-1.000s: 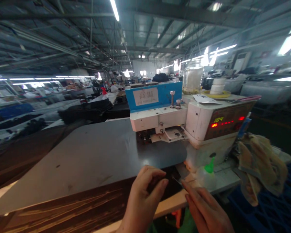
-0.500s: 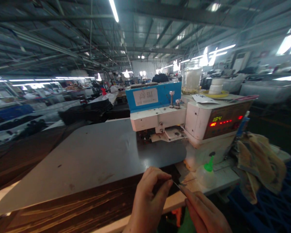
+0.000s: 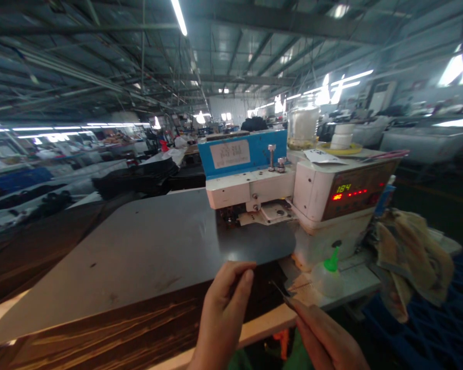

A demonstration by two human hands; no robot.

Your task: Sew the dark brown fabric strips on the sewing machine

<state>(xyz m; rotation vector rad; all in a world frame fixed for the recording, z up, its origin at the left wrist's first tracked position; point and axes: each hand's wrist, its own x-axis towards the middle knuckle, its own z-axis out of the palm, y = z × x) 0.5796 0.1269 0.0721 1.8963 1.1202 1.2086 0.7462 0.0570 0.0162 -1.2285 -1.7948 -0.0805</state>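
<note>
My right hand (image 3: 327,334) is closed around a pair of slim metal tweezers (image 3: 281,292), whose narrow tips point up and to the left. My left hand (image 3: 224,303) is to the left of the tips, apart from them. Its fingers are curled and the thumb and forefinger come close together; whether anything thin is between them I cannot make out. Dark brown fabric (image 3: 262,293) lies below and behind both hands. Beyond it stands a white and blue sewing machine (image 3: 250,187) with a lit display (image 3: 349,192) and a grey metal work plate (image 3: 150,246).
A squeeze bottle (image 3: 329,277) with a green nozzle stands right of the hands. A rag (image 3: 412,262) hangs at the machine's right end. On top sit a glass jar (image 3: 303,126) and white rolls on a yellow dish (image 3: 345,149). Stacked dark fabric (image 3: 137,174) lies behind the plate.
My left hand has drawn away to the left from the tweezers' tips, where its thumb and forefinger were. My right hand has stayed almost in place with the tweezers.
</note>
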